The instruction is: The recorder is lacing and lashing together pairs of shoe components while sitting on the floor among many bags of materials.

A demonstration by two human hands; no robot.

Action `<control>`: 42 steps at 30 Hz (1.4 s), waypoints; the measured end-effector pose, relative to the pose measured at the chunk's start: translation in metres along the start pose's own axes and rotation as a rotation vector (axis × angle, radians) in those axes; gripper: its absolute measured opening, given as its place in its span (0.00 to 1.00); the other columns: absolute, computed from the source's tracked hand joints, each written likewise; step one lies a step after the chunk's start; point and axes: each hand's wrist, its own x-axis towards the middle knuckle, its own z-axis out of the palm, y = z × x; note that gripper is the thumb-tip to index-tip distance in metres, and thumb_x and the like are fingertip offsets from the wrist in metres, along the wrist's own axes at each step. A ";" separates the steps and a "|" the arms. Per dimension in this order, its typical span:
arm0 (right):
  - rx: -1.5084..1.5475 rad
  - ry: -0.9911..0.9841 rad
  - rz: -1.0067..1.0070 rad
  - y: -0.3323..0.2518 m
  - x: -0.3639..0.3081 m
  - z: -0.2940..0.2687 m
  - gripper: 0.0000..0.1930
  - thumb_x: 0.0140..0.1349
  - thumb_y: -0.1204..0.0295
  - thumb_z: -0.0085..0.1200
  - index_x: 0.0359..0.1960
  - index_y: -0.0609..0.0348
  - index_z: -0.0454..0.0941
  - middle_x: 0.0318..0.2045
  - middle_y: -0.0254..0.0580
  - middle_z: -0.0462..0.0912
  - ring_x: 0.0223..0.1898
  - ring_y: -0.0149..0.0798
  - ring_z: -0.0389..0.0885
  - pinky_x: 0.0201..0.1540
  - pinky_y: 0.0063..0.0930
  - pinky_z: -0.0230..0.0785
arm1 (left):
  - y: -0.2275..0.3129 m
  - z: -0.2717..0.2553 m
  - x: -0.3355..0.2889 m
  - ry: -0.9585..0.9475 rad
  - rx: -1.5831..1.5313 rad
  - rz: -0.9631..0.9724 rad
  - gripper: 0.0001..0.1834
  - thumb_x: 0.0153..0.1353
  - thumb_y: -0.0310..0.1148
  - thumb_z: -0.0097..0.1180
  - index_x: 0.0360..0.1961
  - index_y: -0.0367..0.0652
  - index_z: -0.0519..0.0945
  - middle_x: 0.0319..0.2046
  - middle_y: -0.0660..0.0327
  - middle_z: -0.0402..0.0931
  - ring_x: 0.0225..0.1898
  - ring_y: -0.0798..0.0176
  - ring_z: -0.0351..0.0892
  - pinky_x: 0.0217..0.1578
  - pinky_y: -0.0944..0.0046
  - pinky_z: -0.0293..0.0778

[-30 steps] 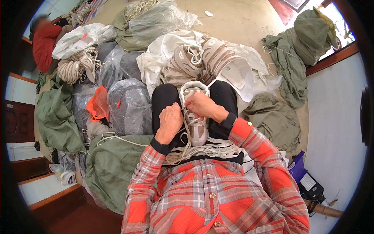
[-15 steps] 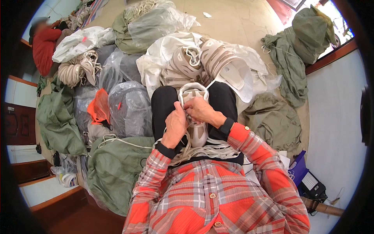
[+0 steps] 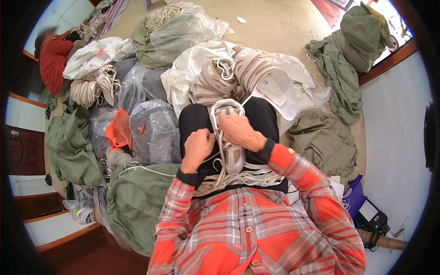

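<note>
A beige and white sneaker [image 3: 234,160] rests between my thighs, its toe toward me and its padded collar at the far end. Over its lacing area, my right hand [image 3: 238,131] is closed, fingers curled; what they pinch is hidden beneath them. My left hand [image 3: 199,146] is closed in a fist just left of the shoe, apart from it, above my left thigh. A pale strand shows by that hand, but what lies inside the fist is hidden. Loose white shoelaces [image 3: 243,178] lie heaped across my lap and trail up beside the shoe.
Stacked beige shoe uppers [image 3: 256,68] lie on white sheeting beyond my knees. At left are clear plastic bags [image 3: 153,123], an orange bag [image 3: 120,130] and green cloth [image 3: 137,192]. Another person in red [image 3: 55,64] sits far left. Green sacks [image 3: 334,82] and a purple object [image 3: 354,197] lie right.
My left hand has moved left and toward me, away from the shoe and from my right hand. My right hand stays over the lacing, its fingers more curled.
</note>
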 end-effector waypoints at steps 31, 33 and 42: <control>0.523 0.782 0.747 0.103 -0.124 -0.163 0.11 0.64 0.71 0.47 0.43 0.64 0.75 0.27 0.37 0.78 0.28 0.30 0.78 0.34 0.23 0.72 | 0.040 0.013 0.037 0.117 -0.423 0.660 0.12 0.54 0.25 0.51 0.41 0.38 0.74 0.33 0.51 0.71 0.32 0.49 0.75 0.33 0.56 0.72; 0.637 0.534 0.739 0.083 -0.096 -0.115 0.08 0.61 0.73 0.50 0.39 0.61 0.77 0.26 0.35 0.77 0.27 0.28 0.75 0.32 0.25 0.70 | 0.057 0.022 0.031 0.041 -0.264 0.572 0.10 0.54 0.26 0.51 0.39 0.38 0.73 0.31 0.52 0.71 0.32 0.48 0.74 0.33 0.55 0.72; 0.041 0.202 0.380 0.027 -0.053 -0.042 0.04 0.54 0.72 0.51 0.25 0.58 0.73 0.25 0.42 0.71 0.31 0.46 0.72 0.33 0.38 0.65 | 0.058 -0.001 0.018 -0.088 -0.507 0.240 0.10 0.55 0.29 0.51 0.35 0.36 0.79 0.31 0.49 0.77 0.33 0.49 0.78 0.34 0.60 0.72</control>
